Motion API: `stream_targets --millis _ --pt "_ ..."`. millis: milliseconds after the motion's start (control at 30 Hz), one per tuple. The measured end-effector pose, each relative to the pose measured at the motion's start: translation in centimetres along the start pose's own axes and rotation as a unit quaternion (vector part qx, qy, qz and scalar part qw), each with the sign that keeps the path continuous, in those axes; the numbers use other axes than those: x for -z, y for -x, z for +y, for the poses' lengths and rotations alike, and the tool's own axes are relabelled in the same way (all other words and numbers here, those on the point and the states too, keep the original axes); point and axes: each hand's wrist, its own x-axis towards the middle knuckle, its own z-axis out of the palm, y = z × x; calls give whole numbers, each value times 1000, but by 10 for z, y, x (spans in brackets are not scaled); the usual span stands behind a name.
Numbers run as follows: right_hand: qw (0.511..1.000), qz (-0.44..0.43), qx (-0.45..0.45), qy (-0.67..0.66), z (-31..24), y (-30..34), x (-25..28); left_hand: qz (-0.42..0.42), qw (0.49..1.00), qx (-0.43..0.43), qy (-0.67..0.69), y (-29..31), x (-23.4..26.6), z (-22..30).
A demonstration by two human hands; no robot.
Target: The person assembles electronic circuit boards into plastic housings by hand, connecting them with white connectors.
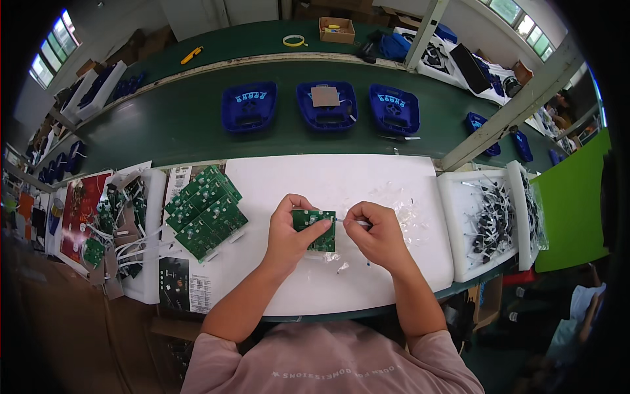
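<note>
My left hand (287, 230) grips a small green circuit board (323, 240) by its left side, thumb laid across the top face. At the board's right edge, my right hand (375, 228) pinches a thin white cable (340, 221) with a dark part near the fingers. The cable's tip meets the edge beside my left thumb; whether it sits in a connector cannot be made out. Both hands are over a white work sheet (275, 289). To their left lie panels of joined green circuit boards (209, 213), overlapping one another.
A white foam tray (464, 262) of black-and-white leads stands at right. Another foam tray (152, 262) with boards and white cables is at left. Blue plastic housings (249, 107) line the green bench behind, near a slanted metal post (505, 105). Clear plastic scraps (410, 220) litter the sheet.
</note>
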Motion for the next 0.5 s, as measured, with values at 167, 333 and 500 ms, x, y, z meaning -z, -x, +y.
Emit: stream_targets --millis 167,333,500 --pt "1000 1 12 -11 -4 0 -1 1 998 -13 -53 0 5 -6" --pt "999 9 34 -8 7 2 0 11 985 -39 -169 5 1 -3" --pt "994 54 90 11 14 5 -16 1 982 -89 -164 4 -1 -11"
